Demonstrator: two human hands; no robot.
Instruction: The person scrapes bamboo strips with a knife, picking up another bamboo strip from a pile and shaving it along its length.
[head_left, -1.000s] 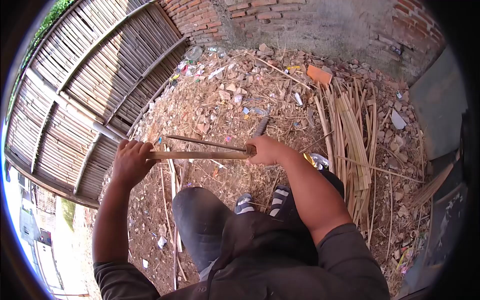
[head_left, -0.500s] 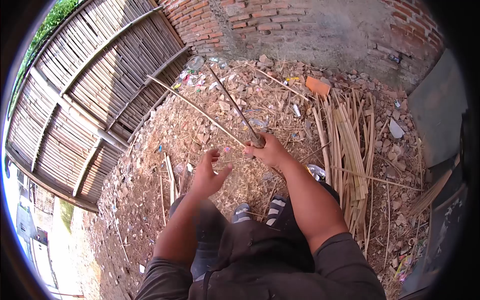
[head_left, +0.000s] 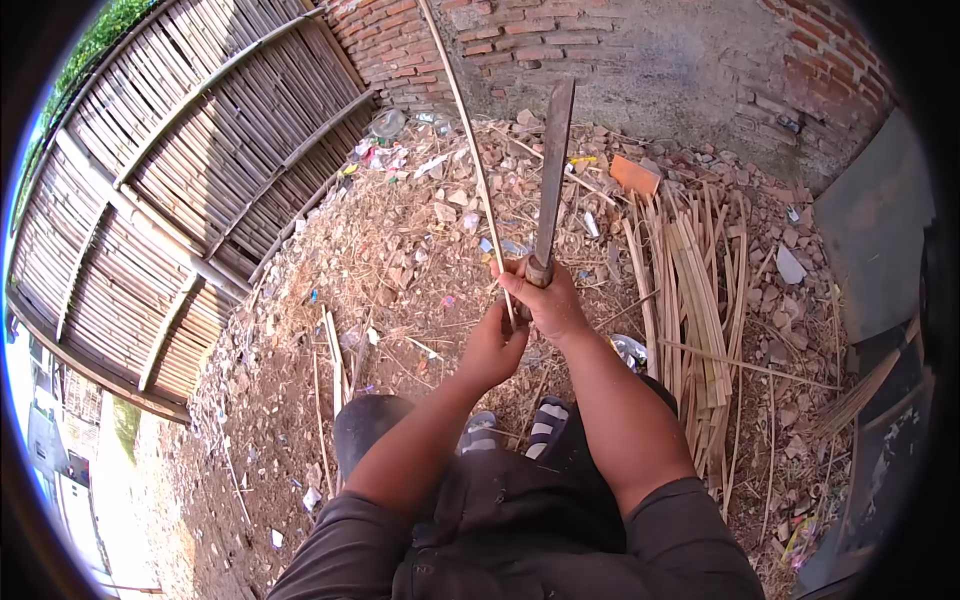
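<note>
My right hand (head_left: 545, 298) is wrapped round the handle of a long machete (head_left: 554, 170), whose blade points up and away with its flat side showing. A long thin bamboo strip (head_left: 468, 135) runs beside the blade, leaning to the left, and passes by the thumb and fingers of my right hand. Just below, my left hand (head_left: 494, 348) is closed round the near end of the strip, close against my right hand. That lower end is mostly hidden by the fingers.
A pile of split bamboo strips (head_left: 700, 310) lies at the right, with an orange tile (head_left: 635, 176) behind it. A bamboo fence (head_left: 170, 170) stands left, a brick wall (head_left: 640, 60) ahead, and a grey panel (head_left: 875, 225) right. Rubble and litter cover the ground.
My left hand, open before, has moved right and closed on the strip. The strip and the machete have swung more upright, and the blade now shows its flat side.
</note>
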